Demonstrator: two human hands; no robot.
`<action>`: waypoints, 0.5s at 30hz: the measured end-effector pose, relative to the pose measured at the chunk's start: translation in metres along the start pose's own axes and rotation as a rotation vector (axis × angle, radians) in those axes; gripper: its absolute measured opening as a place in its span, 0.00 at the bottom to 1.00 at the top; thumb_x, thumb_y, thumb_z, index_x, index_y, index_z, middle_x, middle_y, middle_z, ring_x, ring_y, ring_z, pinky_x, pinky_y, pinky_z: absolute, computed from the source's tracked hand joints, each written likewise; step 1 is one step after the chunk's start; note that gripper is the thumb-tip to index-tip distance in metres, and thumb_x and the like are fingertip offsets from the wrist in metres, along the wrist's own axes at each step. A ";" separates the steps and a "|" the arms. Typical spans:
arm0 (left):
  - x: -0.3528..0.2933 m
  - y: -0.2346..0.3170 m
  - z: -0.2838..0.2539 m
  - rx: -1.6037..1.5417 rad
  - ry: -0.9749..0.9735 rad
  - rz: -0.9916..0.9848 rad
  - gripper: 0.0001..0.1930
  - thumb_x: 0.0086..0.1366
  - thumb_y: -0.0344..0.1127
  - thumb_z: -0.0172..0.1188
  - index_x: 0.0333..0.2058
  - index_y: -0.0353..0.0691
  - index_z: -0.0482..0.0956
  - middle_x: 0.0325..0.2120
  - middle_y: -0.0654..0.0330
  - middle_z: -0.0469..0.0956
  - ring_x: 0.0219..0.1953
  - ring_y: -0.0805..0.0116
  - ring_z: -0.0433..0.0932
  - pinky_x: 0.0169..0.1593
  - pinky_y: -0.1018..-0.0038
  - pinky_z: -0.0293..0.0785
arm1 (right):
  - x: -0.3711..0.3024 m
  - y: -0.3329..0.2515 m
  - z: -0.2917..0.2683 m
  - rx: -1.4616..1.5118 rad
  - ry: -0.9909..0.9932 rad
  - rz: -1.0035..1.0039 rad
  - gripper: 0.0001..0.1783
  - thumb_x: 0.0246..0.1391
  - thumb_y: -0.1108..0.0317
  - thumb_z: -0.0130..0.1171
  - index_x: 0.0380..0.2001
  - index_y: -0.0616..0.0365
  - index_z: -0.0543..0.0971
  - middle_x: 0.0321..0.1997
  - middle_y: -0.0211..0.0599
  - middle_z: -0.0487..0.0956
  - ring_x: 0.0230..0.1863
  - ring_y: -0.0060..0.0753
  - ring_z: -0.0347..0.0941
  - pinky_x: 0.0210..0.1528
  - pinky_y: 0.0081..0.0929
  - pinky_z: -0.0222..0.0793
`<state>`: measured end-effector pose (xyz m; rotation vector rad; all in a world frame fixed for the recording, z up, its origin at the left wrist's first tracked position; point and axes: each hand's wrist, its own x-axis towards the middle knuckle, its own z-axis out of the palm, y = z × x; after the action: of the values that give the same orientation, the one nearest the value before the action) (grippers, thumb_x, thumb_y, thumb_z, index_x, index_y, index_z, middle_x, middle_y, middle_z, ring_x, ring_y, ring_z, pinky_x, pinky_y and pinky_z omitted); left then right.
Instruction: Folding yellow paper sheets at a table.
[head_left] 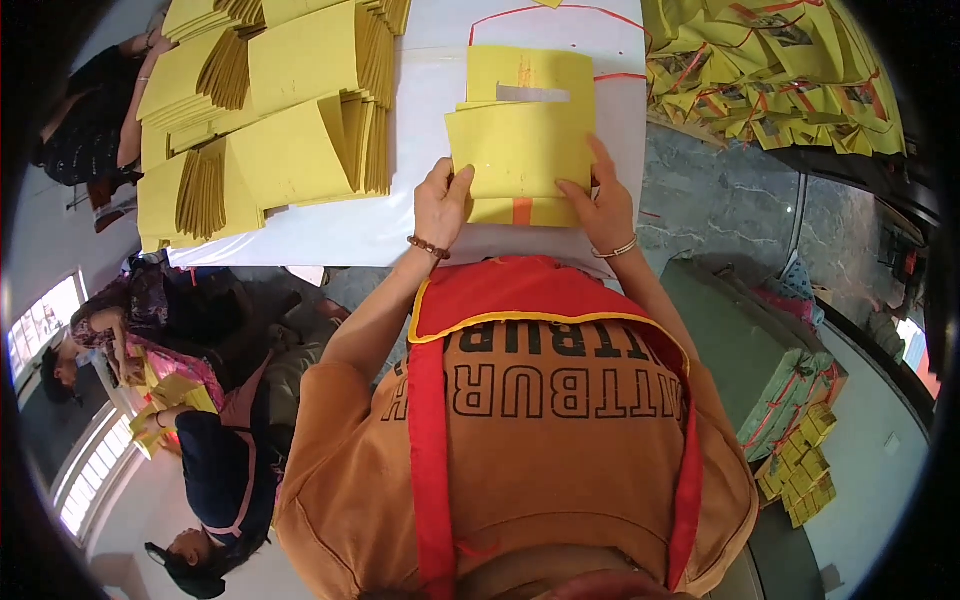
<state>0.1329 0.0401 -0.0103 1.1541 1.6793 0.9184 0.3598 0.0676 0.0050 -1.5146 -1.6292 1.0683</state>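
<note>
A folded yellow paper sheet lies on the white-covered table in front of me, its upper flap slightly askew over a yellow layer with red print and a pale slot. A red-orange strip shows at its near edge. My left hand is closed on the lower left edge, thumb on top and fingers curled. At the lower right corner, my right hand has its thumb on the paper and its index finger stretched along the right edge; its other fingers are partly hidden.
Stacks of folded yellow paper fill the table's left side. Yellow pieces with red strips pile up at the far right. A green wrapped bale stands right of me. Other people sit at the left, one handling yellow paper.
</note>
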 end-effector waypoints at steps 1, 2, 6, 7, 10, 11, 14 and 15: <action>0.002 0.004 0.001 -0.016 0.019 -0.014 0.14 0.62 0.40 0.52 0.27 0.33 0.69 0.16 0.52 0.71 0.19 0.63 0.70 0.25 0.69 0.65 | 0.000 -0.001 0.000 -0.093 -0.015 -0.071 0.20 0.48 0.69 0.60 0.47 0.54 0.74 0.30 0.37 0.75 0.25 0.28 0.71 0.29 0.21 0.66; 0.004 0.005 0.001 -0.032 0.038 -0.028 0.15 0.62 0.41 0.53 0.26 0.33 0.68 0.14 0.54 0.71 0.16 0.65 0.69 0.23 0.69 0.64 | 0.001 -0.002 0.000 -0.185 -0.030 -0.143 0.20 0.48 0.69 0.60 0.47 0.54 0.75 0.29 0.36 0.75 0.24 0.27 0.70 0.28 0.21 0.65; 0.011 0.003 0.002 0.016 0.057 -0.005 0.14 0.63 0.41 0.52 0.24 0.35 0.68 0.11 0.57 0.70 0.14 0.68 0.67 0.21 0.71 0.63 | 0.003 -0.002 0.003 -0.239 0.021 -0.156 0.17 0.48 0.68 0.60 0.45 0.53 0.77 0.26 0.35 0.75 0.23 0.25 0.69 0.25 0.21 0.64; 0.012 0.005 0.003 0.052 0.067 0.015 0.14 0.63 0.41 0.52 0.25 0.35 0.69 0.11 0.57 0.69 0.14 0.69 0.67 0.21 0.71 0.63 | 0.005 -0.001 0.004 -0.234 0.035 -0.142 0.16 0.49 0.68 0.60 0.44 0.53 0.77 0.26 0.36 0.75 0.22 0.25 0.69 0.24 0.21 0.63; 0.015 0.002 0.004 0.029 0.061 -0.022 0.14 0.63 0.40 0.52 0.24 0.35 0.69 0.11 0.59 0.69 0.15 0.72 0.66 0.21 0.73 0.62 | 0.007 0.001 0.007 -0.197 0.059 -0.112 0.15 0.49 0.68 0.60 0.42 0.55 0.78 0.25 0.36 0.75 0.21 0.25 0.69 0.23 0.21 0.63; 0.017 0.000 0.005 -0.032 0.044 -0.078 0.14 0.63 0.39 0.53 0.23 0.35 0.69 0.12 0.60 0.69 0.15 0.74 0.66 0.21 0.74 0.61 | 0.007 0.002 0.008 -0.166 0.068 -0.094 0.15 0.49 0.68 0.60 0.42 0.55 0.78 0.25 0.36 0.75 0.21 0.24 0.69 0.24 0.20 0.63; 0.025 -0.003 0.005 -0.242 0.022 -0.165 0.13 0.61 0.37 0.55 0.21 0.36 0.70 0.13 0.65 0.69 0.16 0.78 0.64 0.20 0.77 0.59 | 0.007 0.005 0.012 -0.063 0.118 -0.052 0.13 0.47 0.67 0.59 0.39 0.54 0.79 0.27 0.37 0.76 0.21 0.31 0.70 0.25 0.25 0.65; 0.027 -0.003 0.004 -0.240 0.022 -0.164 0.13 0.61 0.37 0.55 0.21 0.36 0.70 0.13 0.65 0.69 0.16 0.78 0.64 0.20 0.77 0.59 | 0.007 0.005 0.012 -0.061 0.119 -0.051 0.13 0.47 0.67 0.59 0.39 0.54 0.79 0.27 0.37 0.76 0.21 0.31 0.70 0.25 0.25 0.65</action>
<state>0.1310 0.0652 -0.0214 0.8360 1.6046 1.0001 0.3505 0.0730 -0.0056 -1.5373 -1.6226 0.8910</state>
